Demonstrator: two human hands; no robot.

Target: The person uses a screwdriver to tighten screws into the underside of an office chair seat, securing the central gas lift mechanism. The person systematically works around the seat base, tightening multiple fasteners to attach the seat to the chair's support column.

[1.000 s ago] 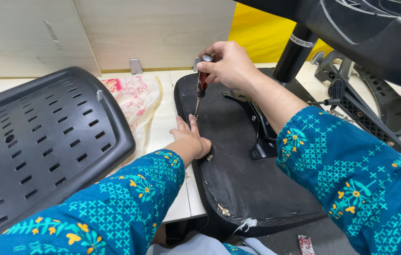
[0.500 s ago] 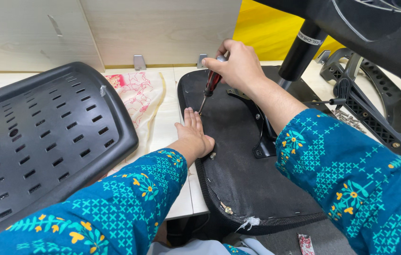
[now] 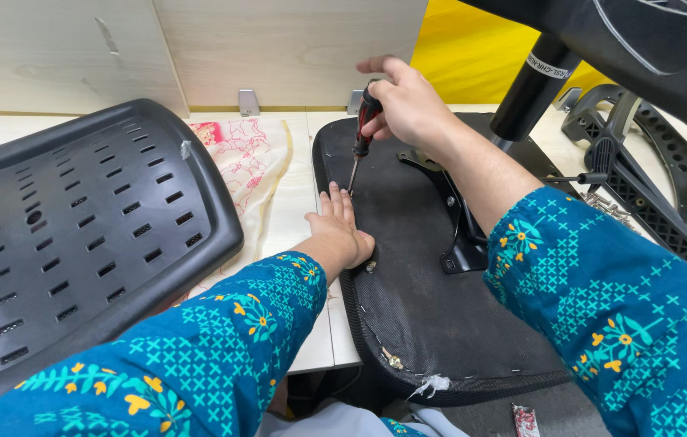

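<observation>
Both arms wear long, loose teal sleeves that end just behind each wrist, leaving the left hand [image 3: 339, 231] and the right hand [image 3: 408, 105] bare, with no rings or watch showing. The cloth carries lighter turquoise cross-stitch lattice patterns. Between the lattices sit small yellow and orange flowers on thin green leafy stems.

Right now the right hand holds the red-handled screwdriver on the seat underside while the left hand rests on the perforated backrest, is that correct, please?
Not quite: in the head view the left hand rests on the black seat underside, not the perforated backrest. The right hand does hold the red-handled screwdriver there.
</observation>
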